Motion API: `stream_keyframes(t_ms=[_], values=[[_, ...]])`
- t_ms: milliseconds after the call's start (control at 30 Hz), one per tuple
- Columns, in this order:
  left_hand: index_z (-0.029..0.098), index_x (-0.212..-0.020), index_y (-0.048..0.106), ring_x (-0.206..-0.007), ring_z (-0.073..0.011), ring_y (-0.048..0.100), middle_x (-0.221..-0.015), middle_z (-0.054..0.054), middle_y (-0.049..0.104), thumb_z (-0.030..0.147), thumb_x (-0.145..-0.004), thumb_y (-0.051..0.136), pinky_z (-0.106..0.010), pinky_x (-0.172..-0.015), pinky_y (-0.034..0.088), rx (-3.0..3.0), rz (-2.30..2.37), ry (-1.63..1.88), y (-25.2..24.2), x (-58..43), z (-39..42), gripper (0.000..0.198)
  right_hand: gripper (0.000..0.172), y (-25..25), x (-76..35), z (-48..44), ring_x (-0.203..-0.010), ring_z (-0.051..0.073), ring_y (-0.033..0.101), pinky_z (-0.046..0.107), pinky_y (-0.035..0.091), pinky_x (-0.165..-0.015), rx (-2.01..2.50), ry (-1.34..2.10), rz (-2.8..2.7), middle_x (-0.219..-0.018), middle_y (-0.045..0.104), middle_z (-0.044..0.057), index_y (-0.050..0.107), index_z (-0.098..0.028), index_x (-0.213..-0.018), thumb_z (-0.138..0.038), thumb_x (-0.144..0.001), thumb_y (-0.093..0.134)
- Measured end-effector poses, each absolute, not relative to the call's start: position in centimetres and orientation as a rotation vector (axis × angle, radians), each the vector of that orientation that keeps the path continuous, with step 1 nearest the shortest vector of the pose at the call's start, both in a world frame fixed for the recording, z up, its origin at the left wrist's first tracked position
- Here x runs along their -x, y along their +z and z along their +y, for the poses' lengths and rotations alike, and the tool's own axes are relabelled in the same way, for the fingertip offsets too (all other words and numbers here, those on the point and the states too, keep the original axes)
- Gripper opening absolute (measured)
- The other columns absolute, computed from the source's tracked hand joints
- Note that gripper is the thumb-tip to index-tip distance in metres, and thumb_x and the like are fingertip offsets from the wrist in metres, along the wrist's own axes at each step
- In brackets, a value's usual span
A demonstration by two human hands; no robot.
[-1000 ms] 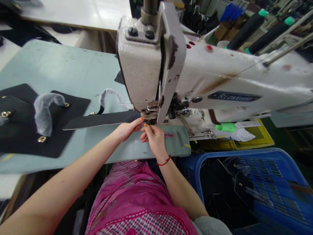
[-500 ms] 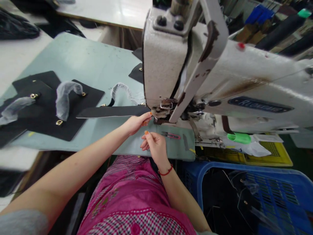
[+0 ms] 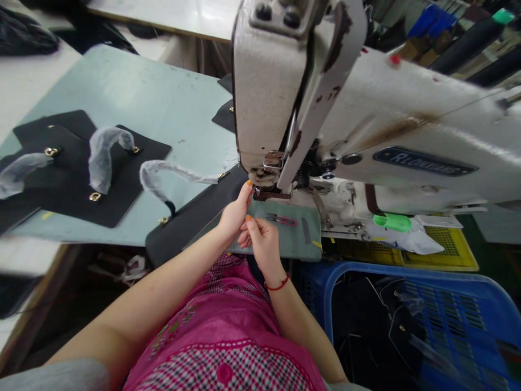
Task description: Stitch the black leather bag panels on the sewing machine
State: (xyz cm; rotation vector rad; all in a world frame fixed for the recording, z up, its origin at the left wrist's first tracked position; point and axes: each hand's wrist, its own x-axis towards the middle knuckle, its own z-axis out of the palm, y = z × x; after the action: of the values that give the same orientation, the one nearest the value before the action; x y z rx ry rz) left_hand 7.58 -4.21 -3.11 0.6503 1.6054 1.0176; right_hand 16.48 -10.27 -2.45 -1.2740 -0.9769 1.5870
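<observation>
My left hand (image 3: 236,210) pinches the edge of a black bag panel (image 3: 203,209) right at the presser foot of the sewing machine (image 3: 277,81). From there the panel slants down to the left, past the table's front edge. A handle in clear plastic wrap (image 3: 163,168) with gold fittings is fixed to it. Just below and right of the left hand, my right hand (image 3: 262,239) is closed, thumb against curled fingers. What it holds, if anything, is hidden. Thread snips (image 3: 281,219) with pink handles lie on the table to its right.
More black panels (image 3: 122,201) with wrapped handles lie on the left of the pale green table (image 3: 163,98). A blue basket (image 3: 337,274) of black pieces stands at lower right, in front of a yellow crate (image 3: 456,255). The machine head rises close above my hands.
The black panel has swung round, its left end dropping toward me over the table edge, and its wrapped handle has moved left and down. My left hand has turned upward, closer to the right.
</observation>
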Motion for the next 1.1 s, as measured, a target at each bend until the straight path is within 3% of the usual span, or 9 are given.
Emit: stream_keyframes(t_ms=[100, 233, 367, 533, 633, 800, 967, 1100], values=[[0.022, -0.060, 0.061, -0.062, -0.0266, 0.064, -0.053, -0.007, 0.057, 0.081, -0.078, 0.048, -0.034, -0.054, 0.045, -0.559, 1.761, 0.939, -2.8, -8.7, -4.6, 0.063, 0.044, -2.7, -17.3, -10.2, -0.040, 0.009, 0.050, 0.020, 0.041, -0.042, 1.327, 1.502, -0.978, -0.049, 0.056, -0.002, 0.058, -0.017, -0.066, -0.054, -0.090, 0.055], [0.022, -0.062, 0.059, -0.069, -0.0241, 0.063, -0.060, -0.006, 0.059, 0.075, -0.084, 0.045, -0.033, -0.062, 0.047, -0.539, 1.811, 1.110, -3.1, -10.3, -4.9, 0.059, 0.042, -3.0, -18.7, -9.2, -0.044, 0.010, 0.049, 0.021, 0.038, -0.044, 1.415, 1.301, -1.068, -0.052, 0.055, -0.002, 0.060, -0.018, -0.070, -0.053, -0.092, 0.053], [0.020, -0.085, 0.062, -0.082, -0.0201, 0.061, -0.085, -0.006, 0.064, 0.052, -0.092, 0.048, -0.032, -0.077, 0.051, -0.682, 1.624, 1.465, -2.8, -10.9, -9.0, 0.036, 0.043, -2.4, -18.8, -7.6, -0.053, 0.012, 0.056, 0.022, 0.043, -0.051, 1.439, 1.136, -1.205, -0.060, 0.061, 0.000, 0.062, -0.018, -0.074, -0.055, -0.094, 0.051], [0.031, -0.102, 0.060, -0.090, -0.0186, 0.061, -0.098, -0.001, 0.061, 0.037, -0.092, 0.058, -0.033, -0.084, 0.052, -0.935, 1.348, 1.407, 1.3, -5.8, -12.6, 0.011, 0.051, -1.8, -16.1, -6.0, -0.053, 0.013, 0.063, 0.022, 0.047, -0.052, 1.404, 1.306, -1.156, -0.063, 0.066, 0.002, 0.065, -0.017, -0.080, -0.064, -0.091, 0.050], [0.024, -0.102, 0.062, -0.100, -0.0197, 0.063, -0.104, -0.004, 0.066, 0.032, -0.087, 0.063, -0.036, -0.095, 0.050, -1.376, 1.359, 1.306, 3.9, -1.0, -6.6, 0.017, 0.054, -2.3, -14.0, -5.1, -0.053, 0.013, 0.064, 0.021, 0.045, -0.048, 1.422, 1.368, -1.099, -0.061, 0.065, 0.002, 0.060, -0.018, -0.071, -0.067, -0.090, 0.048], [0.013, -0.101, 0.070, -0.110, -0.0247, 0.064, -0.110, -0.009, 0.073, 0.027, -0.069, 0.077, -0.046, -0.107, 0.044, -1.809, 1.045, 0.614, 4.5, 1.5, 6.1, 0.036, 0.050, -3.5, -12.6, -4.4, -0.053, 0.012, 0.058, 0.020, 0.042, -0.049, 1.476, 1.178, -1.113, -0.057, 0.057, 0.000, 0.051, -0.020, -0.061, -0.060, -0.091, 0.049], [0.009, -0.080, 0.073, -0.089, -0.0273, 0.070, -0.083, -0.008, 0.077, 0.006, -0.050, 0.085, -0.047, -0.090, 0.054, -1.435, 0.953, 0.422, 4.1, -0.7, 8.0, 0.032, 0.047, -3.4, -13.0, -4.8, -0.055, 0.013, 0.054, 0.022, 0.039, -0.052, 1.445, 1.135, -1.196, -0.056, 0.054, 0.000, 0.048, -0.020, -0.059, -0.052, -0.093, 0.048], [0.012, -0.079, 0.076, -0.090, -0.0267, 0.070, -0.083, -0.007, 0.077, 0.002, -0.049, 0.084, -0.042, -0.088, 0.055, -1.257, 0.961, 0.458, 2.9, -0.7, 7.0, 0.033, 0.045, -2.8, -13.8, -5.0, -0.053, 0.011, 0.045, 0.023, 0.033, -0.052, 1.433, 1.090, -1.250, -0.055, 0.047, -0.002, 0.043, -0.020, -0.058, -0.048, -0.093, 0.047]])
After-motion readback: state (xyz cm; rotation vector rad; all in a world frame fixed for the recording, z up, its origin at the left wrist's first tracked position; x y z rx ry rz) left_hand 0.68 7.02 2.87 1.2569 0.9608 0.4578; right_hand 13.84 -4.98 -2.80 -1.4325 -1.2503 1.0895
